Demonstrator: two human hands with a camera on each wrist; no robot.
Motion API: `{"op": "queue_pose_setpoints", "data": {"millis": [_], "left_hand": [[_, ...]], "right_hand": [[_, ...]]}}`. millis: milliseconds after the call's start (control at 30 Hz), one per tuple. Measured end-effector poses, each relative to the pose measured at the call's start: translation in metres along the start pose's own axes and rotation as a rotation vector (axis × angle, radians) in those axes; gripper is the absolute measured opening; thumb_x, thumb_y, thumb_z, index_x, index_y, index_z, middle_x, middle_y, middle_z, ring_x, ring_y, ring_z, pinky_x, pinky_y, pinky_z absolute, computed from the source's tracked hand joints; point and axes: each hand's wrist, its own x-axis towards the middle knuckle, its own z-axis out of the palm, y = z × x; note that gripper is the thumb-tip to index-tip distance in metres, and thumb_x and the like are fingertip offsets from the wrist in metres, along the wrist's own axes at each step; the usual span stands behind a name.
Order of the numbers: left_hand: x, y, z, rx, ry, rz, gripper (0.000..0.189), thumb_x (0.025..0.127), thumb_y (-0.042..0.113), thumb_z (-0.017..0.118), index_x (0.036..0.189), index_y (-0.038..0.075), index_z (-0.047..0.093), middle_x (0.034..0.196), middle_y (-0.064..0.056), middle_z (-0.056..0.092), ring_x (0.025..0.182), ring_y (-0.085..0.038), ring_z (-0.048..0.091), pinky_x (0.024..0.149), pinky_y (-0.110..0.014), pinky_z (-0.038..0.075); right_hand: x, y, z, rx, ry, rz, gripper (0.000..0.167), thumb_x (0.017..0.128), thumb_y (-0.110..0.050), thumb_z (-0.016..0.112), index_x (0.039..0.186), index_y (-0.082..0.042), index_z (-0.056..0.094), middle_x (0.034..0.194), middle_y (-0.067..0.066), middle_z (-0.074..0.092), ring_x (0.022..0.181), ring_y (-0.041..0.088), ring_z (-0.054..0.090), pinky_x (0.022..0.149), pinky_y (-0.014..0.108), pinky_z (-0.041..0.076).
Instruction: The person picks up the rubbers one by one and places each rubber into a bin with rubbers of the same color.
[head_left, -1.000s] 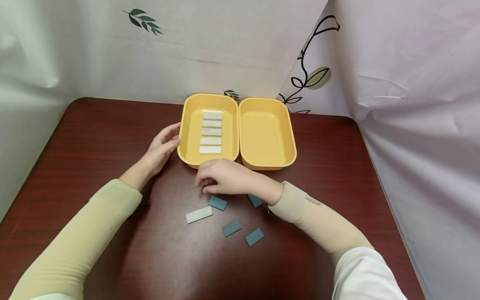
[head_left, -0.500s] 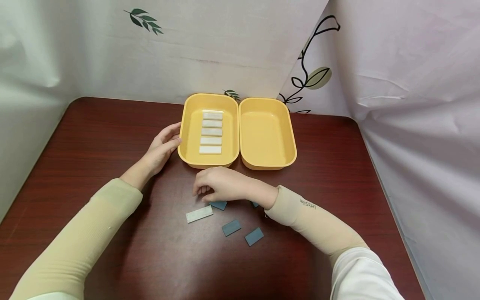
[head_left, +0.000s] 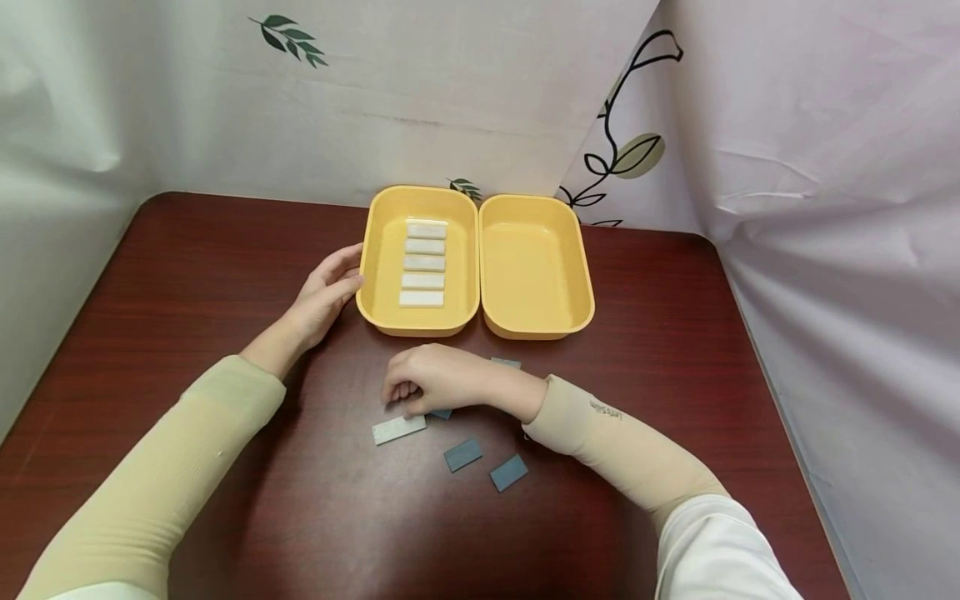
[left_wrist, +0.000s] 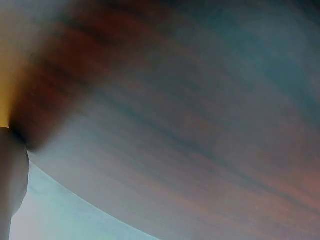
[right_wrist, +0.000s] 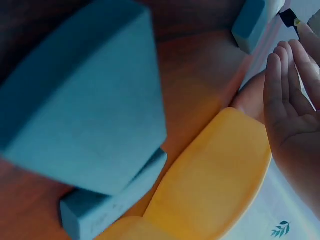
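Observation:
My left hand (head_left: 321, 304) rests against the left wall of the left yellow box (head_left: 382, 310), its thumb at the rim. Several white rectangular tiles (head_left: 423, 263) lie in a column inside that box. Over the table, my right hand (head_left: 438, 377) is held with loosely bent fingers; its palm (right_wrist: 295, 132) shows nothing held in the right wrist view. Just below its fingertips lie a loose white tile (head_left: 399, 430) and a partly hidden blue-grey tile (head_left: 442, 413). Two blue-grey tiles (head_left: 462, 456) lie nearer me, and another (head_left: 506, 362) shows behind the right wrist.
A second yellow box (head_left: 536, 275) with a bare floor stands against the right side of the first. Both are near the far edge of the dark red table (head_left: 247, 237). Printed white curtains (head_left: 450, 100) hang behind and at both sides.
My right hand has moved away from the left box's front edge, down toward the loose white tile, covering more of a blue-grey tile. The left hand and the boxes stay put.

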Motion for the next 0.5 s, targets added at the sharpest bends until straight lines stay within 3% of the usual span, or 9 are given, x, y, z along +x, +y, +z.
{"op": "queue_pose_setpoints", "data": {"millis": [500], "left_hand": [[-0.0017, 0.0028, 0.0009, -0.010, 0.005, -0.010, 0.058, 0.109, 0.004, 0.050, 0.165, 0.003, 0.032, 0.151, 0.000, 0.048, 0.132, -0.010, 0.051, 0.106, -0.015, 0.046]], "right_hand": [[0.0051, 0.0018, 0.0067, 0.043, -0.085, 0.028, 0.025, 0.091, -0.014, 0.086, 0.114, -0.012, 0.078, 0.112, 0.000, 0.073, 0.101, 0.010, 0.066, 0.088, 0.012, 0.048]]}}
